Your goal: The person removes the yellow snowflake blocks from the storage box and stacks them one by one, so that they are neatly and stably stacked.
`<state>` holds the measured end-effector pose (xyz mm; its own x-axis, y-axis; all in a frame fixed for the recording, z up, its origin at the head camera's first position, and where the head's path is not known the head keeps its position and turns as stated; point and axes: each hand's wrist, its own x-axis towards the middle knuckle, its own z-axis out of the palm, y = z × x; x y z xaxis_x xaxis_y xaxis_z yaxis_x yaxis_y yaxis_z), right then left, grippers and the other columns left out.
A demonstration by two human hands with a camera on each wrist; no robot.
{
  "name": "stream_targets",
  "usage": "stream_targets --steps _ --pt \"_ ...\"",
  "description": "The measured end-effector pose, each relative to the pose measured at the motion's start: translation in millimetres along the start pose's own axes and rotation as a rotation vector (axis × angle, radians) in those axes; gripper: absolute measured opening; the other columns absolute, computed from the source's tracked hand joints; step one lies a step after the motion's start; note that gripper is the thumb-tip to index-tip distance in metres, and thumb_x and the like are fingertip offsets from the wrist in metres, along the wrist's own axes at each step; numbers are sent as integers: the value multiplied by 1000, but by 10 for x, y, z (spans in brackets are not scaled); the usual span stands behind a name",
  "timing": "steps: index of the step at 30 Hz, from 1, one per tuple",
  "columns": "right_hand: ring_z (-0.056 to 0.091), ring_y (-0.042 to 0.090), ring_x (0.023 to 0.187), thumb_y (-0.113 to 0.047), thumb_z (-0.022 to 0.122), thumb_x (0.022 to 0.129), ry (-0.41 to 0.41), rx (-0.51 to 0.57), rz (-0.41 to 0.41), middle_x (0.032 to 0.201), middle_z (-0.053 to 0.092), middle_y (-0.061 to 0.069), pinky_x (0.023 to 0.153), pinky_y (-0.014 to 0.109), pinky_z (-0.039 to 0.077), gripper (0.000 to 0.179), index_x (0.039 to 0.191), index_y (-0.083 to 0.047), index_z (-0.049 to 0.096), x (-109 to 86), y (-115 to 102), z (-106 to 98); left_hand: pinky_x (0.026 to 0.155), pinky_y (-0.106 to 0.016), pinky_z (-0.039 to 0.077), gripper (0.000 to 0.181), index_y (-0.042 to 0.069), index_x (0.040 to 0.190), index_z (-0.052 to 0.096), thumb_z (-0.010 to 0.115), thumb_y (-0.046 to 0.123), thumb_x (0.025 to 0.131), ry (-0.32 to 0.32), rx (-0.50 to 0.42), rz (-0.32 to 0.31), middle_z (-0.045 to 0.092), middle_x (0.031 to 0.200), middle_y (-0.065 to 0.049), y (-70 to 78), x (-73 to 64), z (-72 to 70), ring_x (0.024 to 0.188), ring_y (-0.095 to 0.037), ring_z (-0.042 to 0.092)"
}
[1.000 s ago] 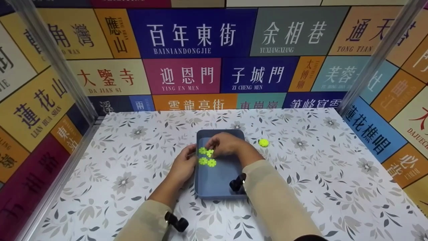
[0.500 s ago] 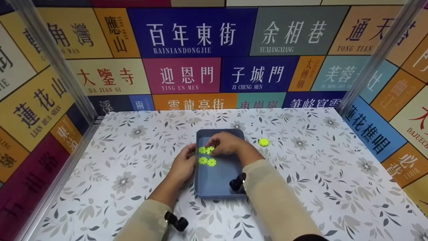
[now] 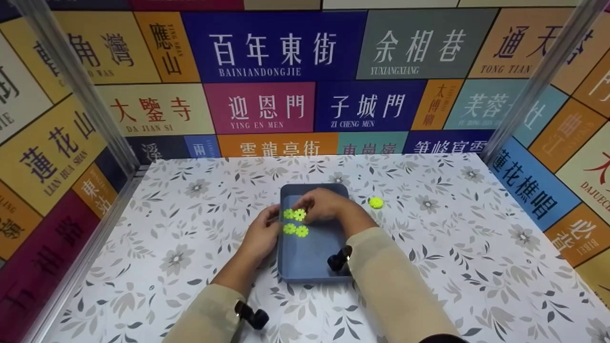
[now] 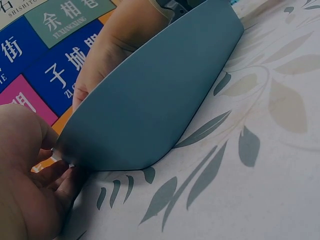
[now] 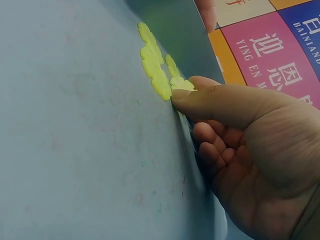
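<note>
A blue-grey rectangular tray (image 3: 319, 257) stands on the patterned table. Inside it, near the left wall, several yellow-green flower-shaped discs (image 3: 301, 231) sit close together. My right hand (image 3: 321, 205) reaches over the tray and pinches one flower-shaped disc (image 3: 299, 215) between thumb and fingertips. The right wrist view shows the thumb on that disc (image 5: 181, 84), beside the other discs (image 5: 155, 67); the remaining fingers are curled under. At the tray's left side my left hand (image 3: 262, 233) holds the wall, its fingers bent at the corner in the left wrist view, partly blurred.
Another yellow-green piece (image 3: 376, 203) lies on the table to the right of the tray. The floral tabletop (image 3: 190, 214) reaches back to upright panels (image 3: 267, 107) printed with place names. Clear posts (image 3: 529, 81) stand at the corners.
The disc in my right hand has turned and shifted slightly, so its round face shows more fully. My left hand and the tray have stayed in place.
</note>
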<state>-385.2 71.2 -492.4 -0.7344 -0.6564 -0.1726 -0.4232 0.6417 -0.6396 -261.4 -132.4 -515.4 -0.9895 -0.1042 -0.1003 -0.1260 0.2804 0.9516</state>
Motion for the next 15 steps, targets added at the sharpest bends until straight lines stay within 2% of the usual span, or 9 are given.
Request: stream_targets --steps 6,15 --pt "68 18 111 -14 87 86 -13 11 -3 122 79 -4 101 41 59 44 128 -24 79 3 0 -1 128 -50 40 54 17 158 52 56 21 104 3 4 7 56 161 -5 -17 7 0 152 -30 52" --pt "68 17 108 -16 87 87 -11 -19 17 123 79 -4 97 40 59 44 130 -22 79 -11 -37 -9 128 -50 41 55 17 158 52 56 21 103 4 -4 8 56 160 -5 -11 8 7 151 -29 52"
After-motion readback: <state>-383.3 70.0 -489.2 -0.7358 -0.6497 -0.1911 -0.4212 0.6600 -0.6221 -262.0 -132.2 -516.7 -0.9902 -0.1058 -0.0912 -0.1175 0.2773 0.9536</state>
